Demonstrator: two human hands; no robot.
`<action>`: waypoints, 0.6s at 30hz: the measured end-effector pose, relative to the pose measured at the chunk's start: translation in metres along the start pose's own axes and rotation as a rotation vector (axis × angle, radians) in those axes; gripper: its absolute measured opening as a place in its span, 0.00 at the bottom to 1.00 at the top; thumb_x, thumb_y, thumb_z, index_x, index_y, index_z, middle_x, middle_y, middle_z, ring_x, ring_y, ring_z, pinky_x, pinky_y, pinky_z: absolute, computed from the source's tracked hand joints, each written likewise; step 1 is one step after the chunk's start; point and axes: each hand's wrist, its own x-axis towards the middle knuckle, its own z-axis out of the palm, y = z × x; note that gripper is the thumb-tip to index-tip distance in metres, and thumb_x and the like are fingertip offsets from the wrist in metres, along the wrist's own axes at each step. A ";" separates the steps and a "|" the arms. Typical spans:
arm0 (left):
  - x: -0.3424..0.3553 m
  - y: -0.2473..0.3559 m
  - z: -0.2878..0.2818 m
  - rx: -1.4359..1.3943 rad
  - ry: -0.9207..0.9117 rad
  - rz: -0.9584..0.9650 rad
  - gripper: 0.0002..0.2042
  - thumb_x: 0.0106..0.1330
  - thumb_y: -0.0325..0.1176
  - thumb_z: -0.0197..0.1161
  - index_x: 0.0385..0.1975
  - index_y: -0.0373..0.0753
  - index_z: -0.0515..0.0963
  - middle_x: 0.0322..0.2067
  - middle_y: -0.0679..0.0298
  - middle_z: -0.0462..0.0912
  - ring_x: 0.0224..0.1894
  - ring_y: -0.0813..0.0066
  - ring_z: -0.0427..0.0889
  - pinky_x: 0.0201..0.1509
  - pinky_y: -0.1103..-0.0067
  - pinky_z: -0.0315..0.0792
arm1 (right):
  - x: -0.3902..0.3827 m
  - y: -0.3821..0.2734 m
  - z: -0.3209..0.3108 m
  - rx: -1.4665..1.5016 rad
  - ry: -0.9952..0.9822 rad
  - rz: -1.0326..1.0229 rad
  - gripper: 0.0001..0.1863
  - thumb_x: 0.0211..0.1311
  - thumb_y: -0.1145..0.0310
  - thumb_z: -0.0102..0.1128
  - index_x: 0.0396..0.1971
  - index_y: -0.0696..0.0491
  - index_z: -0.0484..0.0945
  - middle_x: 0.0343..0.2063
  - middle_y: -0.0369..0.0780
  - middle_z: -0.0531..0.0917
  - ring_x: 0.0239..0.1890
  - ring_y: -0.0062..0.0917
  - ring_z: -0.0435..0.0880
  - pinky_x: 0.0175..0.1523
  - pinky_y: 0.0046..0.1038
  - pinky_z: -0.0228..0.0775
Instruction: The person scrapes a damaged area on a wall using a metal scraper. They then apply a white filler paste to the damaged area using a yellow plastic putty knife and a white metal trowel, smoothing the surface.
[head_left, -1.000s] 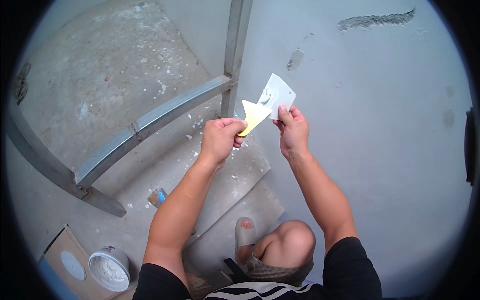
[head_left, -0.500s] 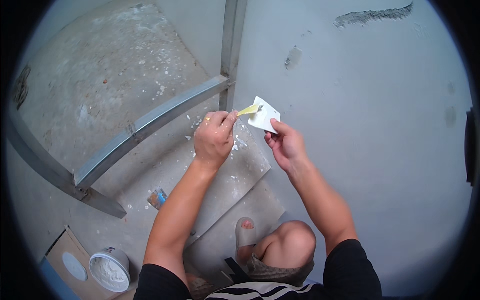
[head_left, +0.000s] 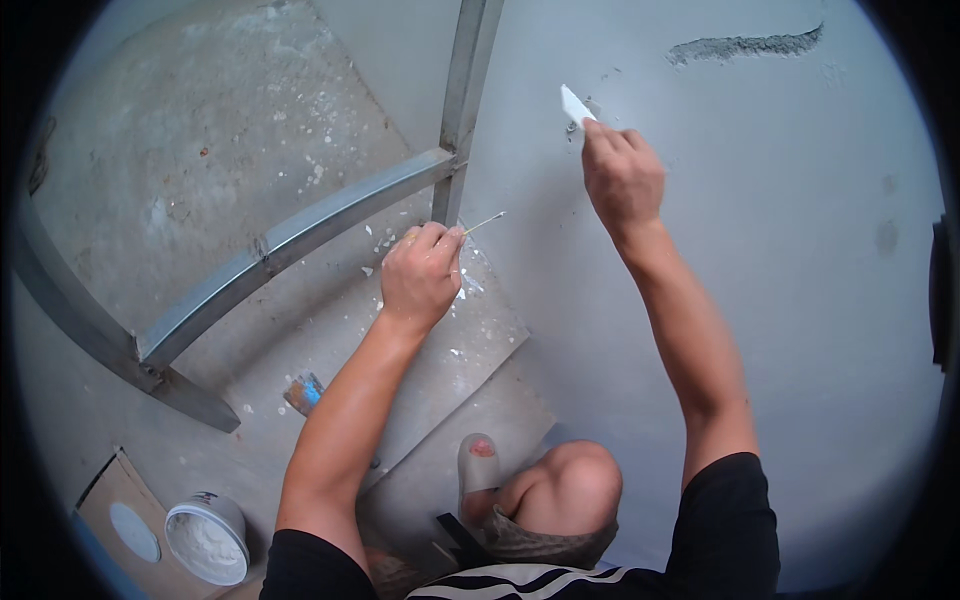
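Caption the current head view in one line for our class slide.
The right hand holds a white scraper at a grey wall while the left hand grips a thin yellow scraper.

two held scrapers (head_left: 577, 106) (head_left: 484, 223), one bucket (head_left: 207, 540)

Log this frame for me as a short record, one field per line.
Left hand: gripping thin yellow scraper, seen edge-on
Right hand: gripping white scraper beside a small blemish; contact unclear
Wall: grey, rough gouge near picture top
Upper left: metal frame
Lower left: bucket of white paste beside flat white disc
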 end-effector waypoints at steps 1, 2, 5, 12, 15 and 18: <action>0.000 0.001 0.000 -0.003 -0.001 -0.008 0.03 0.65 0.30 0.68 0.37 0.42 0.85 0.31 0.63 0.81 0.34 0.60 0.83 0.37 0.66 0.79 | 0.002 0.004 0.008 -0.070 -0.018 -0.110 0.10 0.62 0.75 0.61 0.41 0.55 0.87 0.34 0.39 0.89 0.34 0.29 0.85 0.37 0.30 0.77; 0.001 0.002 -0.001 -0.006 -0.002 -0.016 0.03 0.66 0.30 0.68 0.36 0.41 0.85 0.31 0.63 0.81 0.34 0.60 0.83 0.36 0.66 0.79 | 0.003 0.007 0.015 -0.139 -0.035 -0.220 0.11 0.61 0.75 0.61 0.42 0.55 0.87 0.36 0.39 0.89 0.36 0.29 0.85 0.38 0.30 0.78; 0.003 0.002 -0.006 -0.007 0.007 -0.028 0.03 0.65 0.29 0.69 0.37 0.41 0.87 0.31 0.64 0.83 0.32 0.60 0.84 0.35 0.67 0.78 | 0.004 0.008 0.030 -0.218 -0.081 -0.339 0.12 0.58 0.76 0.59 0.40 0.61 0.86 0.39 0.44 0.89 0.40 0.31 0.85 0.44 0.29 0.77; 0.001 -0.003 -0.009 -0.013 0.005 -0.047 0.04 0.64 0.28 0.70 0.37 0.41 0.88 0.30 0.64 0.84 0.31 0.60 0.84 0.34 0.68 0.78 | -0.017 0.004 0.057 -0.360 -0.220 -0.502 0.13 0.55 0.74 0.59 0.36 0.65 0.86 0.38 0.50 0.88 0.40 0.33 0.83 0.45 0.29 0.73; 0.001 -0.005 -0.010 -0.004 -0.002 -0.042 0.04 0.64 0.28 0.70 0.37 0.41 0.87 0.30 0.64 0.83 0.31 0.59 0.84 0.34 0.68 0.77 | -0.027 0.001 0.057 -0.365 -0.273 -0.536 0.14 0.52 0.73 0.59 0.34 0.65 0.87 0.40 0.52 0.88 0.39 0.33 0.81 0.43 0.29 0.71; 0.000 -0.005 -0.009 -0.011 -0.007 -0.045 0.04 0.64 0.28 0.70 0.36 0.41 0.87 0.29 0.63 0.83 0.31 0.59 0.84 0.34 0.67 0.77 | -0.038 0.002 0.060 -0.378 -0.278 -0.562 0.13 0.51 0.72 0.60 0.31 0.65 0.87 0.42 0.54 0.88 0.38 0.33 0.81 0.42 0.29 0.70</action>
